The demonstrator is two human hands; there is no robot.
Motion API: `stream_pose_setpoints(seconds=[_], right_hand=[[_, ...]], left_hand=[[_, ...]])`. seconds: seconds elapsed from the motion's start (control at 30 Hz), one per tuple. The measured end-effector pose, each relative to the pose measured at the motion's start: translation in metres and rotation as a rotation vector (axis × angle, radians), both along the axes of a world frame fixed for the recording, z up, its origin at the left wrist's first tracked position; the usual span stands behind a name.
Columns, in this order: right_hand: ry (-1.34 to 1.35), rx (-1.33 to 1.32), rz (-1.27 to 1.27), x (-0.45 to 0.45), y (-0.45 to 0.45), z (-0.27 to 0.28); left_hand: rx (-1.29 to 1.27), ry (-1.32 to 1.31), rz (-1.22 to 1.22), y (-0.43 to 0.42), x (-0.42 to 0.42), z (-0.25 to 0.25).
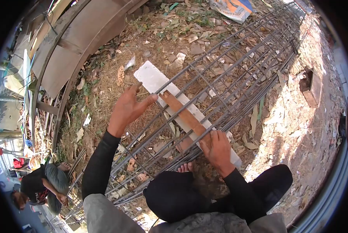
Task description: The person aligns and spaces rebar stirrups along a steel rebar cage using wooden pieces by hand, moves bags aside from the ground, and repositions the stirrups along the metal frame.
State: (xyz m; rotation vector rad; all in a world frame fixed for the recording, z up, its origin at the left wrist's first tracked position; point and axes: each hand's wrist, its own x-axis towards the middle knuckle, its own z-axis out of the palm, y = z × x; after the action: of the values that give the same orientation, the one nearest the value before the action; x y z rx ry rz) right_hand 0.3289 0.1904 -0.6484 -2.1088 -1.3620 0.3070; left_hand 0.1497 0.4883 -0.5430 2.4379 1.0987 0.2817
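Note:
A long cage of steel rebar [207, 79] runs diagonally in front of me. Under it lies a white, slab-like board [152, 75]; its material I cannot make out. My right hand [218, 151] is closed around the near end of a rusty-brown flat bar [181, 112] with a notched far end. That bar lies over the white board, across the cage, and whether it is wood or metal is unclear. My left hand [129, 106] hovers at the cage's left side, thumb and fingers apart, its thumb tip close to a rebar and the bar's notched end.
At lower left another person [45, 184] sits low beside the cage's end. Curved wooden formwork [92, 35] stands at upper left. A printed sack [234, 9] lies at the top, a small wooden box [312, 88] at right. Pipes [329, 186] line the lower right edge.

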Motion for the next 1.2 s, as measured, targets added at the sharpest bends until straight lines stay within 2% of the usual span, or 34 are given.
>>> stream_pose_setpoints(seconds=[0.07,0.13,0.17,0.27,0.3,0.43,0.53,0.57,0.67,0.77,0.9,1.1,1.2], right_hand=[[-0.062,0.052,0.011,0.003,0.004,-0.001],[0.086,0.218,-0.004,0.006,0.009,-0.01],[0.164,0.287,-0.016,0.005,0.003,-0.013],[0.491,0.606,-0.063,0.016,-0.002,-0.017],[0.515,0.572,-0.164,0.017,-0.003,-0.012],[0.059,0.587,-0.154,0.03,0.017,0.011],[0.172,0.528,-0.011,0.024,0.024,0.0],[0.181,0.523,-0.031,0.021,0.024,-0.009],[0.097,0.434,0.097,0.03,0.03,-0.001],[0.045,0.366,0.175,0.032,0.032,0.013],[0.06,0.425,0.127,0.028,0.034,0.007],[0.098,0.509,0.09,0.027,0.042,0.005],[0.068,0.535,0.068,0.026,0.046,0.005]], left_hand=[[-0.124,0.101,-0.029,0.025,0.019,-0.021],[-0.195,0.206,-0.14,0.027,0.034,-0.046],[-0.086,0.233,-0.133,0.02,0.042,-0.049],[-0.419,0.251,-0.089,0.027,0.047,-0.04],[-0.335,0.175,-0.089,0.026,0.042,-0.054],[-0.4,0.062,-0.094,0.018,0.044,-0.046],[-0.435,0.136,-0.039,0.016,0.048,-0.04],[-0.461,0.127,-0.017,0.013,0.047,-0.038],[-0.39,0.028,-0.091,0.016,0.042,-0.047],[-0.386,0.101,-0.07,0.015,0.043,-0.045],[-0.349,0.165,-0.034,0.008,0.045,-0.033],[-0.21,0.036,-0.115,0.003,0.041,-0.041],[-0.199,0.141,-0.124,0.001,0.043,-0.032]])
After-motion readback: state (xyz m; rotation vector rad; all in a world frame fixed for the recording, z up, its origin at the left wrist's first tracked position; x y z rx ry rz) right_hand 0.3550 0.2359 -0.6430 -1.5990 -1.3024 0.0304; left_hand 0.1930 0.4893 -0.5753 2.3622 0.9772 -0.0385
